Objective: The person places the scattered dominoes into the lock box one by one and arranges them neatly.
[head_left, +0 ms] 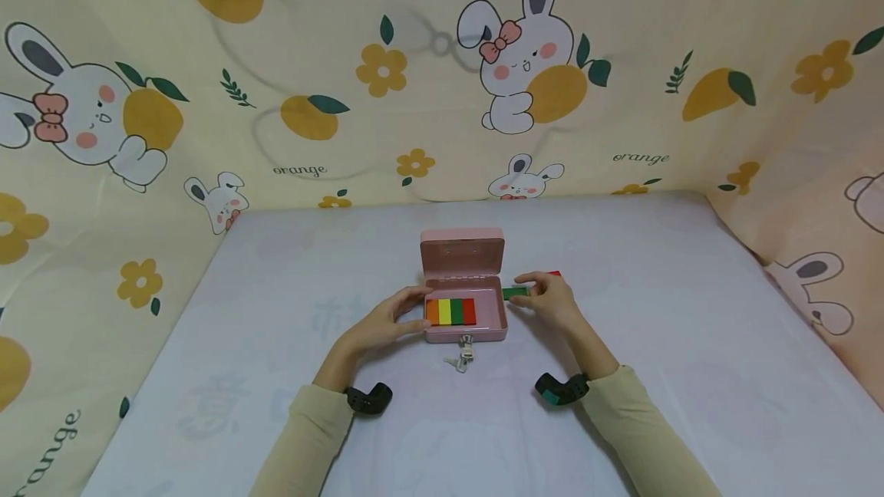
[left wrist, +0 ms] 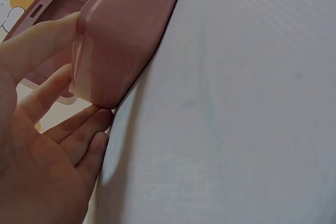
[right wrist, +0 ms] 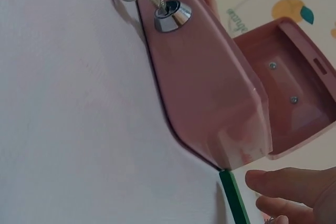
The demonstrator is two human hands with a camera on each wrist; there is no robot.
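A pink metal cash box stands with its lid raised. Inside, orange, yellow, green and red coloured blocks lie side by side in its left part. My left hand touches the box's left end, thumb and fingers spread along it; in the left wrist view the fingertips reach the rim and base. On the table, a green block lies with one end right at the box's right wall. My right hand is close beside that block, thumb and fingers apart. Partly hidden behind this hand is a red block.
At the box's front, a lock holds a key on a ring, and a second key hangs from it. White cloth covers the table. Printed curtains with rabbits and oranges enclose the back and sides.
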